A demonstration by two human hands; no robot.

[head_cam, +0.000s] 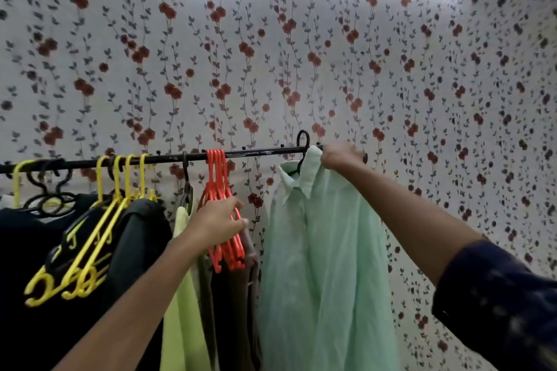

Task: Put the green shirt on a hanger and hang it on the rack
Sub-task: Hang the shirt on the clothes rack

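Shirt [325, 250] collar in R hand [340, 156] fingers

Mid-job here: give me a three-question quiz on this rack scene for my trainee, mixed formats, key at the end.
1. True or false: the green shirt is on a yellow hanger.
2. Multiple choice: what does the left hand grip? A) the orange hangers B) the yellow hangers C) the rail
3. Short answer: where is the right hand holding the shirt?

Key
1. False; its black hanger has its hook over the rail.
2. A
3. At the top, by the collar, right at the rail.
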